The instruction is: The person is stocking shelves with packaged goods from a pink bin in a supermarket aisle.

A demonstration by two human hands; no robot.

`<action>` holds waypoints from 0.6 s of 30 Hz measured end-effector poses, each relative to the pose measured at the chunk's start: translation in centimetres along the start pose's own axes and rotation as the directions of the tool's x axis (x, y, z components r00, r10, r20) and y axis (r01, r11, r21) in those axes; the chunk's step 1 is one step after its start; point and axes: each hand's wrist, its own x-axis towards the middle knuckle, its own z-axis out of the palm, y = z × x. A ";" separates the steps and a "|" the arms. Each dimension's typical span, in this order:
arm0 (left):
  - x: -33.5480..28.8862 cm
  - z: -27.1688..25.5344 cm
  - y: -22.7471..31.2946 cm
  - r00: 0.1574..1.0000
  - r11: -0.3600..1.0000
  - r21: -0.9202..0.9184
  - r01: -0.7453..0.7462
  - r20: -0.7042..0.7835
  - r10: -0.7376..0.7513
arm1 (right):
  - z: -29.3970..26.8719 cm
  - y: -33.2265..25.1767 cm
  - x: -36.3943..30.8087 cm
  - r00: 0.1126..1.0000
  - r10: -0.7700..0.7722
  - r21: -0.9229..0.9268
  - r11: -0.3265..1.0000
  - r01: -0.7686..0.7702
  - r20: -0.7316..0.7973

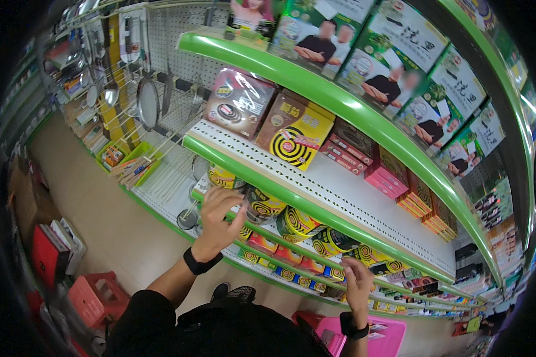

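My left hand (217, 219) is raised in front of the shelf, thumb apart from its half-bent fingers and nothing in it. Closest to its fingers are a yellow tin (223, 178) and a dark round tin with a yellow spiral (263, 205), both on the shelf below the white one; whether the fingertips touch them I cannot tell. Further right in that row stand a yellow-green tin (298, 224) and a black-lidded tin (335, 241). My right hand (357, 281), empty with fingers loosely spread, hovers by the lower shelf edges. Both wrists wear black bands.
On the white perforated shelf (351, 196) stand a brown-and-yellow mosquito coil box (295, 130), a grey-brown box (238, 102) and pink packs (387, 174). Green-white boxes (387, 71) fill the shelf above. Strainers (147, 102) hang left. A red stool (98, 297) and pink basket (390, 336) are on the floor.
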 end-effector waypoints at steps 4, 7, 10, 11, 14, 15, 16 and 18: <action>-4.6 -2.6 -1.0 0.976 0.977 -0.024 0.212 0.048 -0.211 | 1.2 -5.6 4.7 0.963 -0.207 -0.142 0.962 0.232 0.173; -7.7 -4.5 -1.2 0.920 0.926 -0.031 0.377 0.133 -0.370 | 2.4 -9.7 7.4 0.914 -0.284 -0.197 0.917 0.348 0.291; -10.0 -6.3 -0.5 0.815 0.832 -0.089 0.547 0.284 -0.505 | 4.0 -13.4 10.6 0.784 -0.486 -0.209 0.782 0.587 0.386; -10.8 -6.4 -0.1 0.808 0.824 -0.093 0.559 0.284 -0.516 | 4.2 -14.2 11.7 0.752 -0.528 -0.238 0.731 0.639 0.395; -12.7 -6.5 0.9 0.774 0.795 -0.090 0.600 0.317 -0.548 | 5.4 -16.5 15.1 0.704 -0.602 -0.376 0.596 0.710 0.376; -13.2 -6.4 1.1 0.744 0.773 -0.085 0.629 0.354 -0.567 | 6.0 -17.2 16.3 0.704 -0.602 -0.373 0.597 0.710 0.376; -13.6 -6.5 1.3 0.743 0.774 -0.078 0.629 0.353 -0.568 | 6.6 -17.9 17.4 0.653 -0.668 -0.427 0.505 0.750 0.357; -14.1 -6.5 1.4 0.764 0.796 -0.087 0.599 0.359 -0.536 | 7.8 -18.7 19.5 0.597 -0.727 -0.482 0.410 0.774 0.339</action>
